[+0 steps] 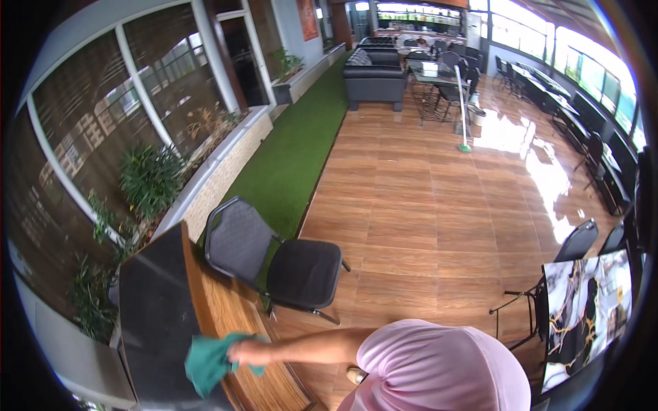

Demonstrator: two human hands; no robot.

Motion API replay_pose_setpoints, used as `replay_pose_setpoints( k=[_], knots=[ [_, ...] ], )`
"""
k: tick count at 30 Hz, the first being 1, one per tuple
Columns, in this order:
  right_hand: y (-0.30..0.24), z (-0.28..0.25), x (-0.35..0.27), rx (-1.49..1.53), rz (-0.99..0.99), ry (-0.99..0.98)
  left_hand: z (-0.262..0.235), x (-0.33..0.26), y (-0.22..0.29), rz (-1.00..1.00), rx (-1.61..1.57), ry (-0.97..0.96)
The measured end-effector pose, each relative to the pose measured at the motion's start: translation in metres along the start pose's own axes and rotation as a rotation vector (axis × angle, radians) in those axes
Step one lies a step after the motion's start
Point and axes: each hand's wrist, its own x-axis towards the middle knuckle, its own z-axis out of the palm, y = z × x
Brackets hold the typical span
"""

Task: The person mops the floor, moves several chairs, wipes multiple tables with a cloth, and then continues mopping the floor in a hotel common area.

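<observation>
While the left hand (241,353) presses a bunched green cloth (209,362) onto the tabletop, wiping looks to be the step in hand, mid-stroke by my reading. Fingers closed round the cloth, which sits where the dark table surface (154,322) meets its wood-grain edge (236,322), at the lower left of the view. Right hand: not in view, so its state cannot be told; only the pink sleeve (432,366) and the left forearm reaching across show

Judgement on the next move: the cloth covers a small patch only, so a stroke would call for steady downward pressure and a sweep along the dark top, keeping the cloth flat so it does not slide off the wooden edge

Counts, left to right:
- leafy green plants (147,179) along the window wall: several clumps, exact number unclear
- one dark-topped table under the cloth
- one green cloth
- one black mesh-back chair (271,257) just beside the table, empty
- one strip of green artificial turf (295,154)
- one black sofa (374,77) at the far end
- one mop or broom (462,109) standing upright on the wooden floor (425,205)
- two black chair backs (577,241) near a marble-patterned table (589,308) at right
- a shoe toe (356,375) below the forearm
</observation>
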Motion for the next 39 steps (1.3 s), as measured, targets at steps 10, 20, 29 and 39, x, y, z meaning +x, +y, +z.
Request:
replay_pose_setpoints(
  k=[10, 20, 29, 39],
  knots=[
    [0.103, -0.333, -0.601, 1.074, 0.509, 0.939, 0.173, -0.125, 0.127, 0.284, -0.165, -0.830],
    [-0.056, -0.323, -0.976, 1.067, 0.183, 1.938, 0.356, -0.341, 0.395, 0.279, -0.402, -1.567],
    [-0.020, -0.495, -0.915, 1.257, 0.010, 1.414, 0.493, -0.517, 0.555, 0.385, -0.599, -1.800],
    [0.014, -0.766, -1.049, 0.653, 0.609, 1.459, 0.668, -0.699, 0.803, 0.204, -0.431, -2.165]
  ],
)
